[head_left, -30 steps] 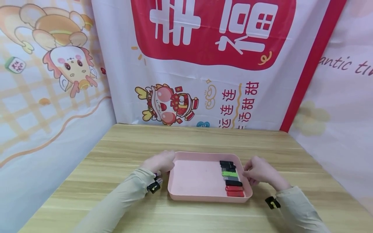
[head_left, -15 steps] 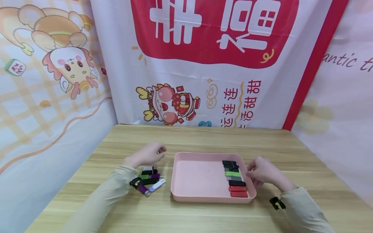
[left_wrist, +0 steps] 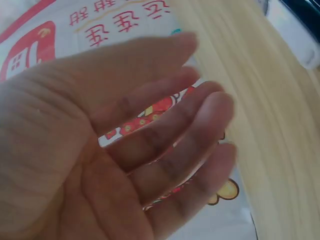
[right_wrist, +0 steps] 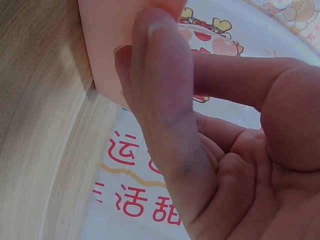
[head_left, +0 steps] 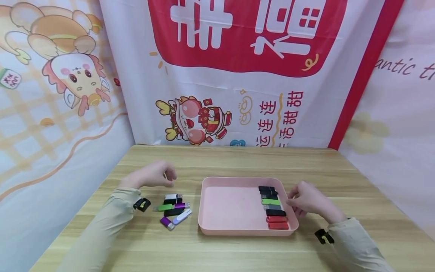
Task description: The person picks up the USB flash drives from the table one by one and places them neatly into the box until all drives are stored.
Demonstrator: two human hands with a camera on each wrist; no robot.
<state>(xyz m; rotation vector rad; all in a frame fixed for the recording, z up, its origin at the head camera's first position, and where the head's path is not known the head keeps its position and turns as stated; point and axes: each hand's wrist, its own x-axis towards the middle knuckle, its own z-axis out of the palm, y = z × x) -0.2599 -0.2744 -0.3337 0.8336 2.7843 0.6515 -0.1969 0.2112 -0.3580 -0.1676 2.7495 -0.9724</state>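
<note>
My left hand [head_left: 154, 174] hovers above the table, left of the tray, its fingers loosely bent with nothing between them; the left wrist view shows the bare palm. Just below it lies a loose pile of USB sticks, among them a green one [head_left: 165, 207], a lilac-and-white one [head_left: 182, 217] and a purple one [head_left: 167, 223]. With thumb and fingers my right hand [head_left: 307, 198] holds the right wall of the pink tray [head_left: 224, 231]. Inside, along that wall, several USB sticks lie in a column: black, a green one [head_left: 270, 202], grey, and red ones [head_left: 276, 218] nearest me.
The wooden table [head_left: 238, 253] runs back to a printed cloth [head_left: 142, 113], with more cloth hanging at the left and right sides. Dark straps with small devices [head_left: 142, 204] sit on both wrists.
My left hand has let go of the tray's left side and moved left, past the pile of USB sticks, which now shows fully. My right hand stays at the tray's right wall.
</note>
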